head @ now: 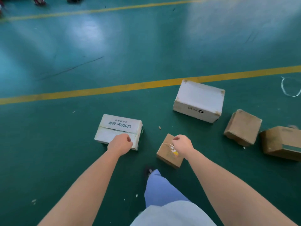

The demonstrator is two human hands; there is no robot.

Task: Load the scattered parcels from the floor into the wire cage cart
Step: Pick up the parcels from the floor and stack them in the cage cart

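Green floor, five parcels scattered near the yellow line [114, 88]; both arms reach out, nothing held.

Left hand [120, 143] is fisted above the white Cestbon box [120, 126]; right hand [182, 144] has curled fingers over the small brown box [167, 154]; contact cannot be told for either. Large white box [198, 100] lies beyond, two brown boxes [242, 126] [281, 142] to the right, all on the floor [65, 144]. A blue trouser leg [159, 188] steps forward between the arms.

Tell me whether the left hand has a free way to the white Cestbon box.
Probably yes: the left hand hangs over the near edge of the white Cestbon box, fingers curled, holding nothing, and nothing lies between them.
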